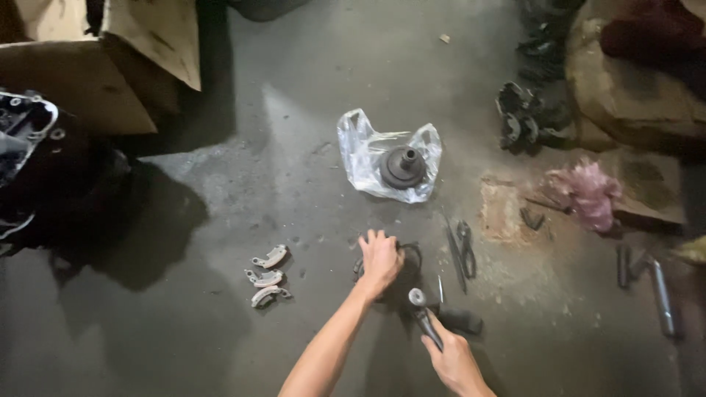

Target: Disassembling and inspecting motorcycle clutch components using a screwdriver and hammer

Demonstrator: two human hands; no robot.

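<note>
My left hand (380, 259) presses down on a dark round metal part (409, 259) lying on the concrete floor. My right hand (454, 360) grips the dark handle of a hammer (421, 309), whose silver head sits just beside the round part. Three curved grey clutch shoes (266, 277) lie in a row on the floor to the left of my left hand. A dark pulley-shaped part (403, 166) rests on a clear plastic bag (364, 151) farther ahead.
Pliers and thin tools (462, 250) lie right of the round part. A pink rag (588, 192), dark metal parts (523, 117) and metal rods (660, 294) are at the right. Cardboard (110, 66) and an engine piece (22, 129) sit at the left.
</note>
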